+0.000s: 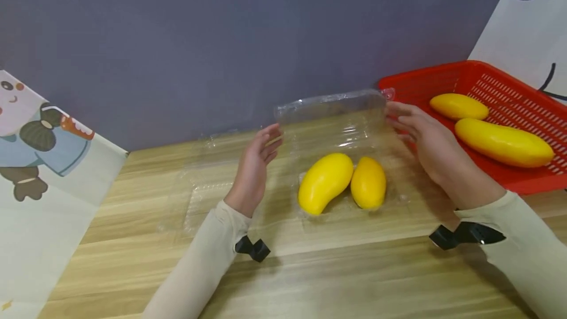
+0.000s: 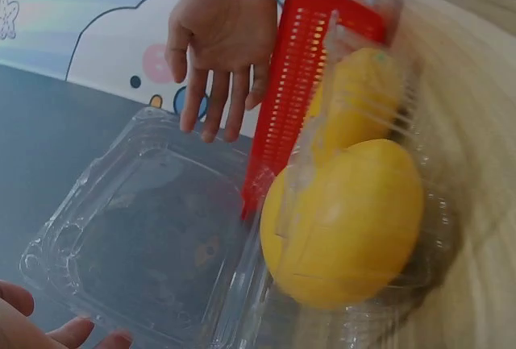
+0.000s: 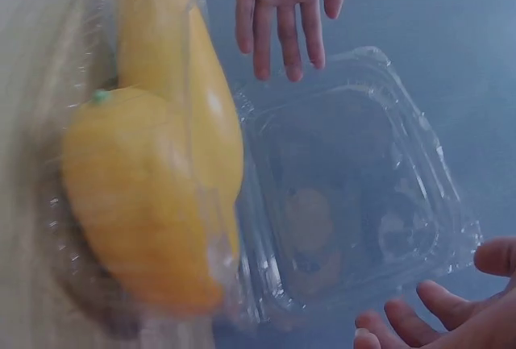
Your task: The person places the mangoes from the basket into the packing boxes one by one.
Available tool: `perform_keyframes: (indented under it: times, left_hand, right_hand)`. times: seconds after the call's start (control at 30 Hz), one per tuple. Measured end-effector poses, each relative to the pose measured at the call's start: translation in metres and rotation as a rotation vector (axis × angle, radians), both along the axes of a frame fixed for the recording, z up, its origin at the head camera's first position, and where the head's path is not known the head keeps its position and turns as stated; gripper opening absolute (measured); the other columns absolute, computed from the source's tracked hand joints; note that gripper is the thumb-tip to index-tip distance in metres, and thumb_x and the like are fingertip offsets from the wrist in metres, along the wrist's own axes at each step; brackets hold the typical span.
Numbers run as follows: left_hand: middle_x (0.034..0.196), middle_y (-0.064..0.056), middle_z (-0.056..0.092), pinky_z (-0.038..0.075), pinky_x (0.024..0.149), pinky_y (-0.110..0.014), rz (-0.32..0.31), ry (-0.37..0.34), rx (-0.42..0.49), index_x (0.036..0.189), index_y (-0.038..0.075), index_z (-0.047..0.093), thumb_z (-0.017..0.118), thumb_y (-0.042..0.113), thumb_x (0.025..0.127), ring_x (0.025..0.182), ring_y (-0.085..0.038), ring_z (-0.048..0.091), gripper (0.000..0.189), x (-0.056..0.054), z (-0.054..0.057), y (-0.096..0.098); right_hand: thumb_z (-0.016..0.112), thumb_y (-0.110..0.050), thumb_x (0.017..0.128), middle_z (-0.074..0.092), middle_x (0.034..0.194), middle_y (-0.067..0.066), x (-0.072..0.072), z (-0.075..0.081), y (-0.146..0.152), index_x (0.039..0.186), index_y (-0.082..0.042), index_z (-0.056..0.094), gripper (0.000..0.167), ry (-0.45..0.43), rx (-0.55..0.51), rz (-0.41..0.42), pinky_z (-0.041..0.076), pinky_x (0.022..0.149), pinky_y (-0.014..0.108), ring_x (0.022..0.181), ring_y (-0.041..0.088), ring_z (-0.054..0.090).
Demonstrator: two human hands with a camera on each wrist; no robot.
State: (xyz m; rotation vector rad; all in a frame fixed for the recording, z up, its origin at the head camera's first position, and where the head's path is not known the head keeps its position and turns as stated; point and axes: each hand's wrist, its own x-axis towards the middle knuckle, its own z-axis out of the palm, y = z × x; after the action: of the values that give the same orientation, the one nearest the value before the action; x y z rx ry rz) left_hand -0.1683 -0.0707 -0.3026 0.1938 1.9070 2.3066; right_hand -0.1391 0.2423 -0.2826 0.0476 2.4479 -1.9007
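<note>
A clear plastic clamshell box lies on the table with its lid [image 1: 332, 132] raised at the back. Two yellow mangoes sit side by side in its base, a larger curved mango [image 1: 325, 183] and a smaller mango [image 1: 368, 182]. My left hand [image 1: 253, 169] is at the lid's left edge, fingers extended and holding nothing. On the other side my right hand [image 1: 431, 144] has its fingertips close by the lid's right edge, fingers loosely bent around no object. The left wrist view shows the lid [image 2: 153, 236] between both hands, with the right palm [image 2: 230, 27] facing the camera.
At the right stands a red slotted basket [image 1: 469, 70] holding a small yellow fruit [image 1: 458, 106] and a long yellow fruit [image 1: 504, 142]. Another clear plastic box [image 1: 208, 201] lies left of my left hand. Behind the table rises a grey wall [image 1: 221, 53].
</note>
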Motion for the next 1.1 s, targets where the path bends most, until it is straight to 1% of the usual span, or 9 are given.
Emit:
perform_keyframes:
  times: [0.13,0.23,0.33,0.47,0.57,0.67,0.77,0.87,1.1]
  left_hand:
    - [0.152,-0.011,0.043,0.023,0.125,-0.046,-0.036,0.011,-0.028,0.146,0.007,0.045,0.027,0.026,0.108,0.145,-0.030,0.038,0.046,0.010,-0.003,-0.003]
    - [0.151,-0.012,0.043,0.023,0.125,-0.047,-0.041,0.007,-0.044,0.144,0.004,0.046,0.026,0.025,0.108,0.145,-0.031,0.037,0.046,0.017,-0.005,-0.006]
    - [0.150,-0.013,0.044,0.023,0.125,-0.048,-0.040,0.004,-0.064,0.141,0.002,0.047,0.026,0.023,0.108,0.144,-0.031,0.038,0.045,0.025,-0.008,-0.009]
    - [0.150,-0.010,0.046,0.024,0.125,-0.048,-0.048,-0.019,-0.117,0.140,0.002,0.049,0.028,0.020,0.107,0.144,-0.029,0.039,0.043,0.035,-0.014,-0.010]
    - [0.151,-0.012,0.045,0.023,0.125,-0.048,-0.065,-0.062,-0.161,0.140,0.000,0.048,0.031,0.017,0.105,0.146,-0.031,0.035,0.042,0.043,-0.022,-0.008]
    - [0.153,-0.012,0.041,0.019,0.125,-0.053,-0.089,-0.110,-0.206,0.142,0.002,0.045,0.035,0.019,0.104,0.146,-0.034,0.032,0.043,0.053,-0.026,-0.006]
    - [0.157,-0.010,0.035,0.014,0.123,-0.060,-0.113,-0.130,-0.234,0.145,0.007,0.042,0.039,0.023,0.103,0.146,-0.037,0.031,0.045,0.062,-0.026,-0.003]
    - [0.160,-0.006,0.030,0.011,0.121,-0.066,-0.116,-0.143,-0.256,0.146,0.014,0.042,0.042,0.023,0.102,0.147,-0.036,0.030,0.044,0.066,-0.027,0.000]
    - [0.164,-0.005,0.024,0.029,0.119,-0.061,-0.095,-0.077,-0.290,0.146,0.017,0.042,0.042,0.001,0.098,0.150,-0.034,0.030,0.051,0.070,-0.038,0.002]
  right_hand:
    - [0.020,-0.061,0.103,0.028,0.164,-0.004,0.010,-0.007,0.006,0.157,-0.031,0.027,0.062,-0.015,0.069,0.023,0.015,0.126,0.054,0.151,0.022,0.024]
    - [0.016,-0.062,0.103,0.033,0.162,-0.005,0.018,-0.016,0.010,0.157,-0.028,0.030,0.065,0.017,0.131,0.039,0.030,0.121,0.031,0.147,0.017,0.031]
    - [0.016,-0.057,0.105,0.041,0.155,-0.006,0.024,-0.026,0.015,0.156,-0.020,0.032,0.065,0.052,0.136,0.063,0.040,0.100,0.011,0.134,0.003,0.041]
    - [0.016,-0.050,0.107,0.036,0.157,0.005,0.033,-0.035,0.017,0.157,-0.013,0.029,0.063,0.060,0.154,0.103,0.040,0.090,0.004,0.128,-0.001,0.041]
    - [0.016,-0.045,0.109,0.033,0.160,0.017,0.042,-0.039,0.013,0.156,-0.008,0.029,0.062,0.061,0.216,0.128,0.041,0.100,0.011,0.137,0.017,0.040]
    - [0.021,-0.042,0.109,0.031,0.160,0.020,0.049,-0.043,0.006,0.156,-0.008,0.029,0.058,0.034,0.246,0.131,0.034,0.118,0.041,0.143,0.036,0.030]
    - [0.028,-0.044,0.108,0.026,0.163,0.017,0.053,-0.045,0.001,0.158,-0.016,0.028,0.057,-0.006,0.253,0.103,0.021,0.115,0.069,0.146,0.039,0.022]
    - [0.031,-0.044,0.108,0.025,0.163,0.016,0.055,-0.046,-0.001,0.158,-0.020,0.027,0.056,-0.013,0.256,0.088,0.023,0.115,0.067,0.146,0.038,0.023]
    - [0.037,-0.029,0.108,0.033,0.157,0.020,0.059,-0.048,-0.002,0.157,-0.019,0.028,0.051,0.043,0.300,0.104,0.041,0.102,0.032,0.141,0.038,0.033]
